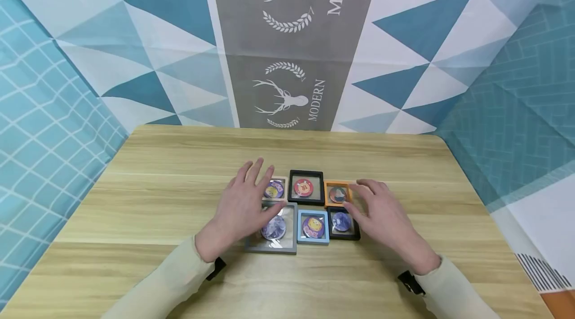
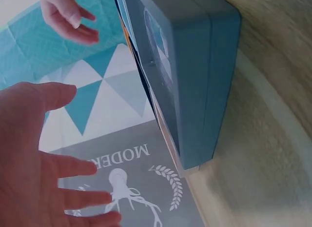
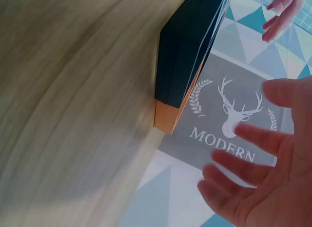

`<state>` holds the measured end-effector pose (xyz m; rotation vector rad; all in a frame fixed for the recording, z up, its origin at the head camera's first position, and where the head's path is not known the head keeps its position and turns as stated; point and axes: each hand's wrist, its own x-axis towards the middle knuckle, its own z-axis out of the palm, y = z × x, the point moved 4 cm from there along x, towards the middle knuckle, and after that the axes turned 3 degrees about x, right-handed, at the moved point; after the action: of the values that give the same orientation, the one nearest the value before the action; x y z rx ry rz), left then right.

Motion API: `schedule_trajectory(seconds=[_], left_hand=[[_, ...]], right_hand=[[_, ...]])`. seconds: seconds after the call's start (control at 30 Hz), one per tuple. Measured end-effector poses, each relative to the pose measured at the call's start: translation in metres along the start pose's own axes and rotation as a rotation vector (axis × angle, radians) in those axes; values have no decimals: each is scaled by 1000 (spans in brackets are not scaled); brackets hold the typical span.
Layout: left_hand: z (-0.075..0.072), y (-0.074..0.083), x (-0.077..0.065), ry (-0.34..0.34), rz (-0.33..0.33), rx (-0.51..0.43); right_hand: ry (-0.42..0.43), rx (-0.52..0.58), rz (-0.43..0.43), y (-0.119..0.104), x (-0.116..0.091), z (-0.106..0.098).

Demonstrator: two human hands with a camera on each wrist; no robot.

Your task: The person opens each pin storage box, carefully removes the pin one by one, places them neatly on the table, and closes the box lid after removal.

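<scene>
Several small square display frames, each with a round badge behind clear film, lie close together on the table. The back row has a cream frame, a black frame and an orange frame. In front are a larger grey frame, a light blue frame and a second black frame. My left hand, fingers spread, hovers over the grey and cream frames, partly hiding both. Beside the orange and front black frames is my right hand, its fingers relaxed. Both wrist views show empty palms.
The wooden table extends around the frames on all sides. A patterned cloth wall rises behind its far edge, with blue cloths at the left and right sides. Dark straps sit at both wrists.
</scene>
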<state>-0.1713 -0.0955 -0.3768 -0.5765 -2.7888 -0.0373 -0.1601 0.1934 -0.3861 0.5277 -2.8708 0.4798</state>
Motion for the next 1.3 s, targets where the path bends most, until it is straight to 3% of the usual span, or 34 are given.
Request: schedule_trajectory(seconds=[0.33, 0.6, 0.83, 1.13, 1.3], left_hand=[[-3, 4, 5, 128, 28, -97], [2, 8, 7, 69, 54, -149], [5, 7, 4, 63, 29, -151], [1, 10, 15, 40, 41, -189], [2, 12, 18, 24, 46, -213]], right_hand=[[-129, 73, -152, -8, 1, 13], [-195, 49, -201, -13, -2, 17], [-220, 36, -236, -18, -7, 20], [-319, -5, -226, -23, -17, 21], [-297, -9, -206, -23, -15, 19]])
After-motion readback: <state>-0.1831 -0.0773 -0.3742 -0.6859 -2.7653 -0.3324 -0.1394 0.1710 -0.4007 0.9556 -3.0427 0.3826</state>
